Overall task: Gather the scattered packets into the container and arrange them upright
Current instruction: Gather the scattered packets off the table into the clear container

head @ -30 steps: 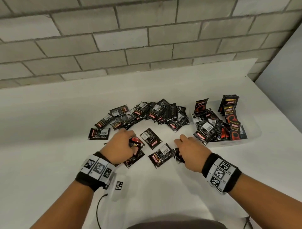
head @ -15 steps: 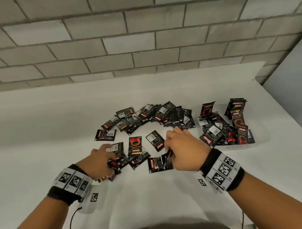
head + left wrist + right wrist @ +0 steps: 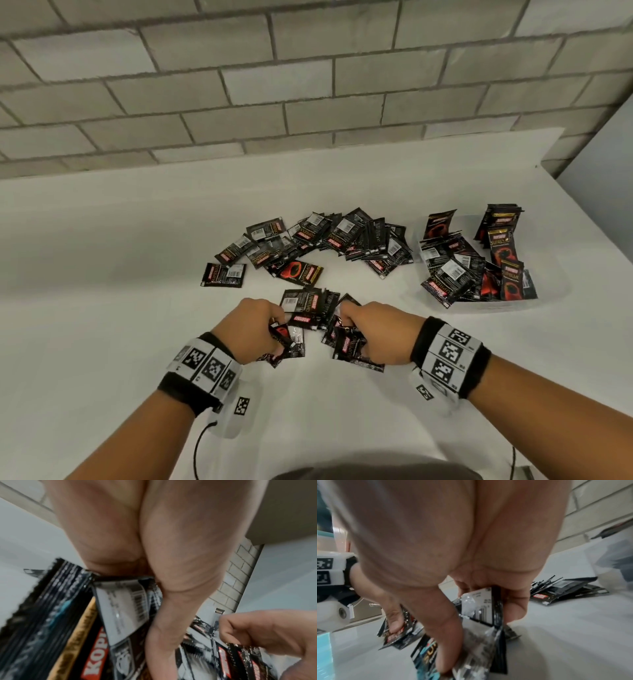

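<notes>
Black and red coffee packets (image 3: 329, 240) lie scattered in an arc on the white table. A clear container (image 3: 555, 294) at the right holds more packets (image 3: 507, 260), some upright, some leaning. My left hand (image 3: 253, 329) grips a small bunch of packets (image 3: 291, 342), seen close in the left wrist view as black packets (image 3: 72, 635) under the thumb. My right hand (image 3: 380, 332) grips another bunch (image 3: 349, 346); in the right wrist view thumb and fingers pinch these packets (image 3: 481, 615). Both hands are close together near the table's front.
A single packet (image 3: 222, 274) lies apart at the left of the arc, and a red-faced packet (image 3: 301, 272) lies just beyond my hands. A brick wall (image 3: 308, 85) backs the table. The table's right edge (image 3: 599, 240) runs close behind the container.
Both hands have drawn loose packets together at the front and closed on bunches. The left hand moved right and the right hand came back toward me, so the hands nearly meet.
</notes>
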### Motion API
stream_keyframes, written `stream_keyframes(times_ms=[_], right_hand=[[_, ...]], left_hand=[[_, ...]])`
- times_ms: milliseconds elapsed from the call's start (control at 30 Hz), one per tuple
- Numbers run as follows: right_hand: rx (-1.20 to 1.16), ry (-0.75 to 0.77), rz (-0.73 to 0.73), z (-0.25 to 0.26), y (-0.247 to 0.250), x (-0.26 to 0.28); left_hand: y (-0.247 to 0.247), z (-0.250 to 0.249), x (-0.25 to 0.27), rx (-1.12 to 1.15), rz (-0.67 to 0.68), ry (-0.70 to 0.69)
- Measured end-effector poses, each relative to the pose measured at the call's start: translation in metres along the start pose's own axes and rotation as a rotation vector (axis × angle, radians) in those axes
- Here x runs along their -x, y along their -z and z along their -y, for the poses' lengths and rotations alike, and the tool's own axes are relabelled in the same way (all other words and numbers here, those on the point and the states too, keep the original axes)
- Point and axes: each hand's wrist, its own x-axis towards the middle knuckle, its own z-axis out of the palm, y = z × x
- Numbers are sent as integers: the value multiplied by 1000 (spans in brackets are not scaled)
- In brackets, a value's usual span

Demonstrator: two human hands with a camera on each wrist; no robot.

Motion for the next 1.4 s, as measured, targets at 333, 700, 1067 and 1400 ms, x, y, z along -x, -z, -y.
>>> stream_keyframes(times_ms=[333, 700, 1067, 1400], right_hand=[[-32, -139, -71, -11, 36, 1], [113, -122, -105, -4, 3, -11], [-291, -136, -509, -30, 63, 85], [-223, -571, -511, -144, 54, 94]], left_hand=[[46, -18, -4, 209, -29, -134], [22, -46, -55, -291, 156, -203], [6, -34, -62, -142, 98, -214], [31, -34, -62, -208, 138, -243]])
